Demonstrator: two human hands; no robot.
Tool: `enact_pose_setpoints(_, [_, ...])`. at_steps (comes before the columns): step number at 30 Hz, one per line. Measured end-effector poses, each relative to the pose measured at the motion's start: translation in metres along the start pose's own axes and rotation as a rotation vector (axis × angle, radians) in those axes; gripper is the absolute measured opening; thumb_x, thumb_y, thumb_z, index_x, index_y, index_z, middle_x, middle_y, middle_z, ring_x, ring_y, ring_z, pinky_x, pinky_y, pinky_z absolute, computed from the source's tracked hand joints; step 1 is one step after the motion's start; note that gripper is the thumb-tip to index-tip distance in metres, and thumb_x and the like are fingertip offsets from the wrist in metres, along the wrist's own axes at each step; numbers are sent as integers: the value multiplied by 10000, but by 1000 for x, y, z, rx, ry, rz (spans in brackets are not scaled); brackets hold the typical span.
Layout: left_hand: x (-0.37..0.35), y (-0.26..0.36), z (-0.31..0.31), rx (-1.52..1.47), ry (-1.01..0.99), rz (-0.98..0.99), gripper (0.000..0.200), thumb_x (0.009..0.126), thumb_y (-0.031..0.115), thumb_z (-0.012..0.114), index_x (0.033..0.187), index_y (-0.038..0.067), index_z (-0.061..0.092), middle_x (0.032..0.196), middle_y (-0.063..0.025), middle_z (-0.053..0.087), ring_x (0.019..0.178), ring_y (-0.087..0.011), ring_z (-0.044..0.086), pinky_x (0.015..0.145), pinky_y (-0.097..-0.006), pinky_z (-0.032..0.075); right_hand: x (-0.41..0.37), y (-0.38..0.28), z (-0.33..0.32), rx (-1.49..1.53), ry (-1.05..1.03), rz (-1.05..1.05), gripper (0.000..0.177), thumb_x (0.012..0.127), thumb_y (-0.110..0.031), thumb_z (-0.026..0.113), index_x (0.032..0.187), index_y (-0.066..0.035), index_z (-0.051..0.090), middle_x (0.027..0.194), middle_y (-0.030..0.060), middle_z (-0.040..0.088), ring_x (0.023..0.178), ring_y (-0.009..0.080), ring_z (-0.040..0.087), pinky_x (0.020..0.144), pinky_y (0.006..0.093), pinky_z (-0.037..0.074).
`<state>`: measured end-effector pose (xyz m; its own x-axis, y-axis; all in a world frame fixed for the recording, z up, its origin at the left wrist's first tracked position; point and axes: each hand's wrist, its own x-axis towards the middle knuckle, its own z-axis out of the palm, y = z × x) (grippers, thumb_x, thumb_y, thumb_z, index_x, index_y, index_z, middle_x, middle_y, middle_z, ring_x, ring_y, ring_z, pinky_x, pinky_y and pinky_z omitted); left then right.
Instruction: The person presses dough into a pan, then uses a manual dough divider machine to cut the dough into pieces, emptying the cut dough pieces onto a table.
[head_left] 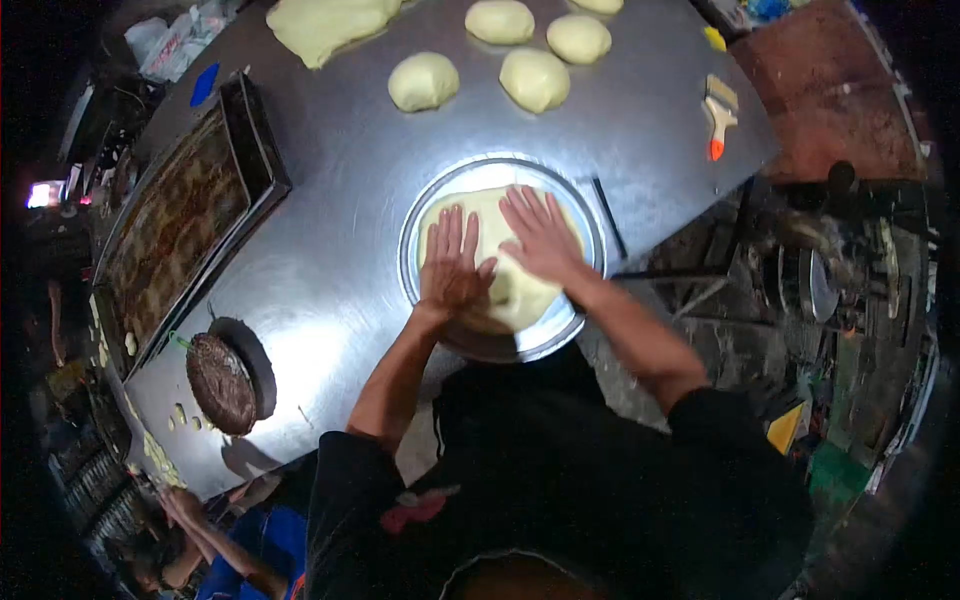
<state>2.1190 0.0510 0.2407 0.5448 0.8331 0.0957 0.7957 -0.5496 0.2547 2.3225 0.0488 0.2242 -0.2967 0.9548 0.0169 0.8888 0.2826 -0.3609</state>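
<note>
A round metal pan (408,262) sits on the metal table near its front edge, with a flat sheet of pale dough (515,290) spread inside. My left hand (456,262) lies palm down on the dough's left part, fingers extended. On the upper right part of the dough rests my right hand (541,236), its fingers spread. Neither hand grips anything. Beyond the pan are several dough balls, the nearest being one ball (535,80) and another (423,82).
A large rectangular tray (262,150) stands at the left, with a dark round bowl (221,384) below it. A brush (719,115) lies at the right. Flattened dough (325,25) is at the back. Another person's hands (183,508) are at lower left.
</note>
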Motion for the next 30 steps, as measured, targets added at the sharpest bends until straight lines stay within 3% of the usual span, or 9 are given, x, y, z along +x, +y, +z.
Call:
enact_pose_setpoints(2, [-26, 10, -3, -14, -81, -51, 690, 892, 361, 544, 1400, -55, 334, 1435, -282, 337, 1352, -420, 314, 1109, -522, 262, 16, 17, -18, 104, -108, -182, 555, 974, -390, 414, 1406, -42, 396, 1518, 147, 285, 1435, 299, 178, 1161, 506, 86])
enact_pose_setpoints(4, [-5, 9, -4, -18, -105, -70, 688, 895, 380, 546, 1395, -47, 345, 1436, -274, 336, 1346, -410, 330, 1105, -527, 265, 32, 2, -40, 348, -180, 46, 462, 979, -321, 390, 1336, -38, 465, 1421, 190, 424, 1377, 343, 307, 1140, 534, 145])
enact_pose_setpoints(8, [35, -2, 26, 242, -34, 405, 678, 894, 376, 550, 1401, -28, 352, 1452, -259, 321, 1349, -412, 321, 1114, -522, 258, -4, -28, -11, 167, 68, 251, 580, 966, -396, 403, 1377, 13, 380, 1469, 225, 325, 1400, 364, 242, 1148, 500, 150])
enact_pose_setpoints(11, [37, 3, 20, 31, -89, 159, 726, 910, 468, 496, 1436, 0, 318, 1501, -247, 251, 1396, -417, 223, 1132, -538, 185, -16, 23, -8, -57, -108, 21, 708, 963, -514, 352, 1470, -34, 235, 1558, 165, 149, 1446, 305, 127, 1173, 466, 59])
enact_pose_setpoints(15, [17, 17, 8, 11, -145, -89, 714, 914, 435, 492, 1451, 11, 288, 1517, -230, 223, 1417, -390, 179, 1147, -530, 137, 18, 30, -42, 306, -150, 53, 534, 997, -371, 326, 1394, -23, 401, 1506, 182, 290, 1435, 316, 161, 1173, 461, 83])
enact_pose_setpoints(17, [38, 13, 8, 81, -85, 56, 710, 911, 405, 509, 1453, 8, 280, 1518, -229, 217, 1418, -395, 171, 1149, -535, 130, 18, -2, -34, 387, 167, 279, 538, 1000, -361, 304, 1385, 0, 402, 1498, 217, 281, 1420, 360, 179, 1165, 486, 94])
enact_pose_setpoints(20, [50, 7, 11, -121, -202, 198, 706, 917, 333, 519, 1468, 2, 226, 1522, -239, 195, 1425, -395, 147, 1153, -537, 112, -21, -13, 12, -36, 164, 330, 610, 989, -430, 319, 1418, 3, 341, 1524, 235, 204, 1428, 382, 139, 1155, 525, 63])
enact_pose_setpoints(26, [4, 27, 10, -6, -42, -64, 682, 915, 382, 515, 1447, 16, 296, 1517, -238, 211, 1420, -389, 171, 1143, -535, 136, 15, 32, -37, 335, -120, -38, 597, 987, -439, 336, 1409, -18, 379, 1522, 149, 278, 1439, 293, 164, 1170, 472, 60])
enact_pose_setpoints(30, [41, 28, 16, 364, -183, 221, 656, 884, 329, 555, 1431, 35, 344, 1505, -237, 256, 1407, -392, 215, 1140, -544, 136, -2, -29, -30, 132, 88, 309, 675, 970, -475, 369, 1427, 18, 314, 1527, 205, 219, 1443, 318, 126, 1171, 485, 58])
